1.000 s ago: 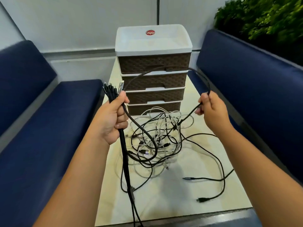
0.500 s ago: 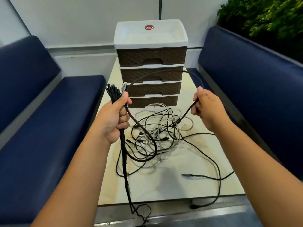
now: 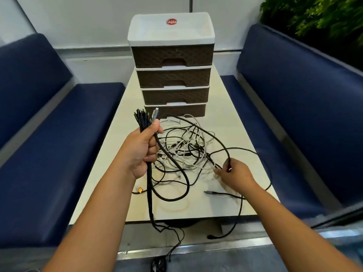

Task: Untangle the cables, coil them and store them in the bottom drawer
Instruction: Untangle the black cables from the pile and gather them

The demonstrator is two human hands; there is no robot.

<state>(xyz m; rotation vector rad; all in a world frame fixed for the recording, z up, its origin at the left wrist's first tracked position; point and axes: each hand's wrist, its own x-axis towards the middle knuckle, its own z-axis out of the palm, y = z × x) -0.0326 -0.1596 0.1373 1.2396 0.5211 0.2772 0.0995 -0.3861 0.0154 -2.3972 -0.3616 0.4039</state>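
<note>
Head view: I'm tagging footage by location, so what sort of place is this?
Probably a booth seating nook in a canteen or office lounge: navy padded benches flank a narrow cream table, with a green hedge planter behind the right bench.

1. My left hand (image 3: 141,152), left of the frame's centre, is bare: no glove, ring or band shows on it.
2. My left forearm runs unsleeved from the wrist to the frame's lower left edge, with no watch or strap at the wrist.
3. My right hand (image 3: 234,176), right of centre, is likewise bare, its fingers a little blurred.
4. My right forearm is uncovered down to the lower right corner; no cuff enters the frame.
</note>
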